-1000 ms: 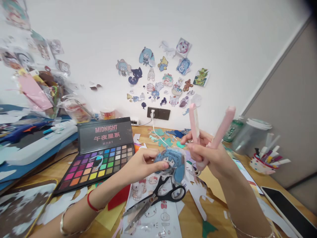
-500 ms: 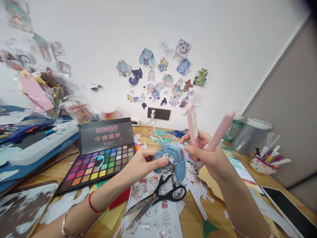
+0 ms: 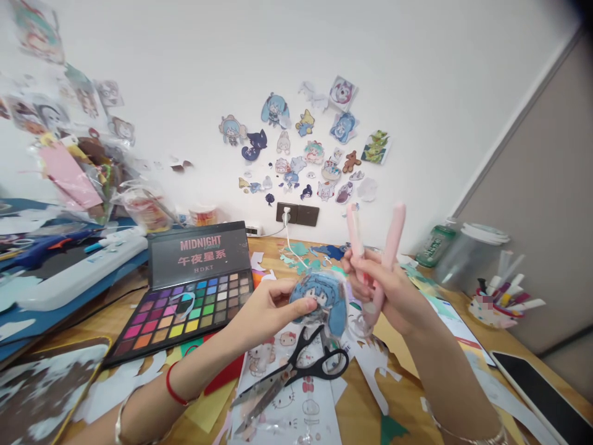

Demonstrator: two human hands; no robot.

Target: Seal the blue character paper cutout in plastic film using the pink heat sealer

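My left hand (image 3: 273, 309) pinches a flat blue-haired cartoon cutout (image 3: 340, 316) covered in clear film, its thumb across the front. In my right hand (image 3: 389, 287) is a pink hair straightener (image 3: 393, 238), gripped near the hinge with its two arms spread and pointing up. The straightener stands to the right of the cutout, apart from it. Below the cutout, black-handled scissors (image 3: 296, 364) lie partly spread on a sheet of printed cartoon figures (image 3: 310, 420).
A colourful makeup palette (image 3: 199, 253) stands with its lid up at left. Paper scraps (image 3: 301, 250) litter the wooden desk. At right are a pen holder (image 3: 491, 311), a phone (image 3: 537, 389), a clear lidded jar (image 3: 472, 253) and a green bottle (image 3: 433, 244). A plug (image 3: 286, 213) sits in the wall socket.
The straightener has turned in my right hand, its right arm now more upright and closer to the left arm. The cutout and my left hand stay almost in place.
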